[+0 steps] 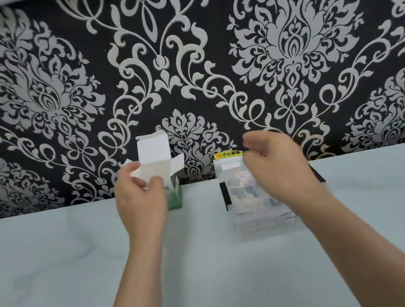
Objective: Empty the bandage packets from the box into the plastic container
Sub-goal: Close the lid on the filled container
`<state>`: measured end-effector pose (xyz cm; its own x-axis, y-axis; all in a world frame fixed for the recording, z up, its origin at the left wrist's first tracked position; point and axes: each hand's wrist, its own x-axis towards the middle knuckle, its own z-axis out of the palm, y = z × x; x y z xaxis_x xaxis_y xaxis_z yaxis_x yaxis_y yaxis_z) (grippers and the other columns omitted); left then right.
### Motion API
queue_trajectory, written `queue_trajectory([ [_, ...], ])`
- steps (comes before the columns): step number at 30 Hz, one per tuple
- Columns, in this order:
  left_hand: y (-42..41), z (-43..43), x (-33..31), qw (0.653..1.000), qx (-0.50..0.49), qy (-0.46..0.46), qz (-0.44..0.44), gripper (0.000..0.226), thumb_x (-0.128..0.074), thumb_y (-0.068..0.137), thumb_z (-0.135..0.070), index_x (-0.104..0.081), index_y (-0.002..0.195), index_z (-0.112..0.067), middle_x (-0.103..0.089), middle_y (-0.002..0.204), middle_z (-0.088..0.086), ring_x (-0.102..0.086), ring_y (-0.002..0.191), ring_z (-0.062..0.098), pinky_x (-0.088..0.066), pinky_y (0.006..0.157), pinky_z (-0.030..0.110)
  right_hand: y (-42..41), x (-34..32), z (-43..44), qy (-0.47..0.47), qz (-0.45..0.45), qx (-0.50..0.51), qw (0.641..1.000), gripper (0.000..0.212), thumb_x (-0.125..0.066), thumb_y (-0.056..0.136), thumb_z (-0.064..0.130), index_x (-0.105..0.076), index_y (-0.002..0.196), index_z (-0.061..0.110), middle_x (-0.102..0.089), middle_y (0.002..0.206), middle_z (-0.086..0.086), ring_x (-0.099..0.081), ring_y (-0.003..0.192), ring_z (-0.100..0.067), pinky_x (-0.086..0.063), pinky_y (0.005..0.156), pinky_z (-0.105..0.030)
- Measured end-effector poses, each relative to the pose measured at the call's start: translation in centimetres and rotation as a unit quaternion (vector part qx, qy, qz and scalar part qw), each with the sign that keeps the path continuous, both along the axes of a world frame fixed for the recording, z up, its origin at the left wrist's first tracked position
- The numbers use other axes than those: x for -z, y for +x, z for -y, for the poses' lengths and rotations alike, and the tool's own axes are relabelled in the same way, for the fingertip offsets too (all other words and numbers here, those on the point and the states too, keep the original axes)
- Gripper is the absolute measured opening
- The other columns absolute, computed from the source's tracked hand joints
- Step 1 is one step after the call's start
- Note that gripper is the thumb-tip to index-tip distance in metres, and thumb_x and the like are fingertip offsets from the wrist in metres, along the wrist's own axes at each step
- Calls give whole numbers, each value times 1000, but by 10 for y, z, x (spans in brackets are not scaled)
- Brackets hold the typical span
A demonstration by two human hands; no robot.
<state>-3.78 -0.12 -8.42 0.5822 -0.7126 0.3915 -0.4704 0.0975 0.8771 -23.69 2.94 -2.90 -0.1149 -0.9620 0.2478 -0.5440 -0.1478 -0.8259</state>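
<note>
A small green and white box (174, 195) stands upright on the table with its white top flaps (153, 150) open. My left hand (140, 197) grips the box near its top, fingers over a side flap. To the right lies a clear plastic container (246, 199) with a yellow sticker (228, 154) on its raised lid and several bandage packets (250, 200) inside. My right hand (278, 168) hovers over the container's right part with fingers loosely curled; nothing shows in it.
The pale blue table cloth (214, 270) covers the table in front of me. A black wall (182, 63) with a white floral pattern stands right behind the box and container. Black hinges or clips (225, 194) sit on the container's sides.
</note>
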Motion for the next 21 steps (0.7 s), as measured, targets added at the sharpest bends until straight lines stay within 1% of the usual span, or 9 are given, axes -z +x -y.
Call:
queue_trajectory([
  [2,24,6,2,990,-41,-30,-128,40,-61,80,-14,-47,116,-24,-50,97,5,-51,81,16,-40,70,28,44,-6,3,72,124,-72,987,34,-53,88,8,-58,121,-3,-64,120,-17,-59,111,-33,-47,97,-46],
  [4,38,10,4,970,-48,-11,-239,50,-65,83,-16,-43,127,-18,-49,114,5,-50,92,15,-39,79,28,79,-5,12,136,206,-110,963,8,-56,86,5,-59,92,1,-62,82,-12,-59,74,-28,-51,61,-26],
  [6,51,14,7,954,-14,47,-296,61,-65,86,-20,-35,139,-14,-47,125,3,-47,106,17,-37,91,31,107,2,21,202,272,-127,932,10,-56,87,3,-53,86,13,-53,75,2,-48,64,-11,-39,42,-13],
  [8,54,20,12,941,59,99,-317,64,-62,88,-24,-33,144,-15,-47,130,-1,-44,114,16,-34,100,36,121,17,30,250,326,-115,904,17,-55,87,2,-54,100,13,-57,88,0,-50,71,-10,-40,50,-17],
  [11,60,20,16,919,170,160,-318,46,-58,89,-25,-50,133,-23,-59,128,-6,-53,107,7,-39,84,32,139,44,39,281,347,-93,890,47,-54,85,1,-41,129,11,-57,107,-4,-48,79,-9,-36,61,-24],
  [14,63,17,18,929,217,173,-244,45,-65,82,-22,-53,125,-28,-65,115,-5,-58,99,7,-42,72,30,147,60,40,247,328,-95,907,45,-54,84,0,-40,122,19,-60,113,-1,-55,88,-10,-40,63,-22],
  [16,68,13,15,938,226,183,-190,66,-73,68,-27,-50,129,-30,-66,113,0,-62,101,15,-50,84,36,145,65,40,222,306,-97,921,48,-58,81,1,-45,122,21,-64,116,-4,-62,97,-16,-47,66,-21],
  [18,82,1,6,932,246,205,-170,66,-76,62,-28,-56,125,-27,-70,110,0,-67,101,19,-52,92,40,143,62,30,233,285,-132,920,50,-61,80,5,-45,121,27,-66,113,-2,-63,88,-13,-46,58,-16],
  [21,102,-20,-10,922,268,228,-161,55,-79,73,-20,-57,123,-19,-72,109,1,-70,95,20,-54,80,34,142,55,15,260,261,-179,912,54,-64,83,14,-41,126,35,-67,106,-1,-57,74,-10,-40,49,-18],
])
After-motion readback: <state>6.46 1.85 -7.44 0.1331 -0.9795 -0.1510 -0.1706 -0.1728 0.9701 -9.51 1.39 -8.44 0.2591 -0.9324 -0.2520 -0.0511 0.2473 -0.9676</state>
